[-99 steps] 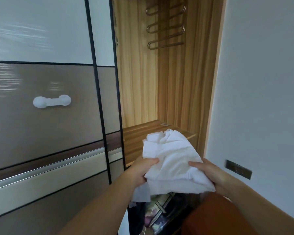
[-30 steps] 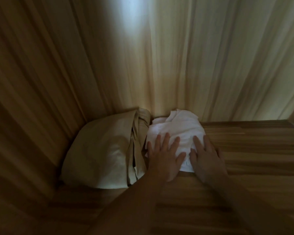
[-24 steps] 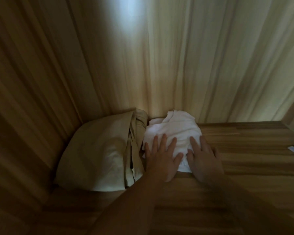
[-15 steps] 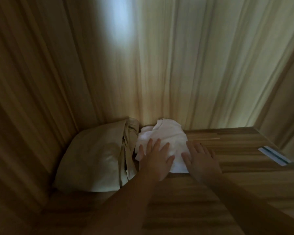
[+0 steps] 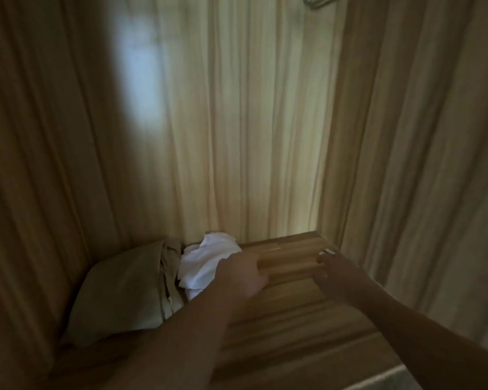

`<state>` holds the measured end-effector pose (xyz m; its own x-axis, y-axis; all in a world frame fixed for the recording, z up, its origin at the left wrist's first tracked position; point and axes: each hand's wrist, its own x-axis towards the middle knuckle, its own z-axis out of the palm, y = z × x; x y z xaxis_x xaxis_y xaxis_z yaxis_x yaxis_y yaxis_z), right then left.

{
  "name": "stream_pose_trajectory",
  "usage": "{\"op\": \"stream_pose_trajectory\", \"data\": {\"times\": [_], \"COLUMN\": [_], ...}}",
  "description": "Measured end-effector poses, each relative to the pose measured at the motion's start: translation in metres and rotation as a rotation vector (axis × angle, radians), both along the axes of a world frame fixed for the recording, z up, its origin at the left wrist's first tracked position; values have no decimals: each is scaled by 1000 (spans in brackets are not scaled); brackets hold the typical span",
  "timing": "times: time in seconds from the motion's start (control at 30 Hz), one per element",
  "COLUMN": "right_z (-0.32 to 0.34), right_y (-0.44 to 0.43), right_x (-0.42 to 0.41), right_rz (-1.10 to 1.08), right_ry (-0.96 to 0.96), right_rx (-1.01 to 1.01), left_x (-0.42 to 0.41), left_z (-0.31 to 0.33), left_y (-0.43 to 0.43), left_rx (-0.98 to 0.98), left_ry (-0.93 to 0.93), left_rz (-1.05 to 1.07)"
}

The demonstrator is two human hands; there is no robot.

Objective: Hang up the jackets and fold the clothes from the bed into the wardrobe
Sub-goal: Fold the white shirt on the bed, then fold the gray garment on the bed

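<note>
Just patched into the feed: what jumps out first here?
The bright white folded garment stands out, lying on the wooden shelf beside a beige folded bundle in the dim left corner. Both hands hover over the shelf in front, the left hand overlapping the garment's edge, the right hand farther right.

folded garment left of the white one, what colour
Beige folded garment, beside the white garment; head view.

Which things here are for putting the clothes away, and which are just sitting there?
For the job:
white garment, folded on the shelf
beige folded garment beside it
wardrobe shelf
left hand and right hand, both holding nothing

Just there:
small white strip by the right fingertips
metal hanger rail at the top
</note>
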<state>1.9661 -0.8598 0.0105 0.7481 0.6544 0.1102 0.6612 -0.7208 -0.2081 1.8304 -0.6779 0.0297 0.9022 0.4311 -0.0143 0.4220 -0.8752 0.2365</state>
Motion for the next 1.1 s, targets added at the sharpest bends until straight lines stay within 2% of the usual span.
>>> {"op": "stream_pose_trajectory", "data": {"times": [0.07,0.3,0.57,0.67,0.87,1.1], "right_z": [10,21,17,20,11,-23], "right_y": [-28,-127,-226,-267,-345,-395], "right_x": [-13,-82,-221,-279,-437,-690], "right_rz": [-27,-433,-820,-947,-1228,-1596], "right_ry": [2,62,33,5,-37,-21], "right_rx": [32,30,38,85,117,179], "left_x": [-4,2,-37,-64,-164,-360], "left_z": [7,1,-14,-9,-11,-36], "left_y": [-18,-87,-188,-241,-350,-453], "left_rx": [-18,-132,-206,-142,-59,-51], "left_ry": [-94,-210,-142,-136,-109,-35], "left_rz": [-48,-349,-735,-881,-1162,-1505]}}
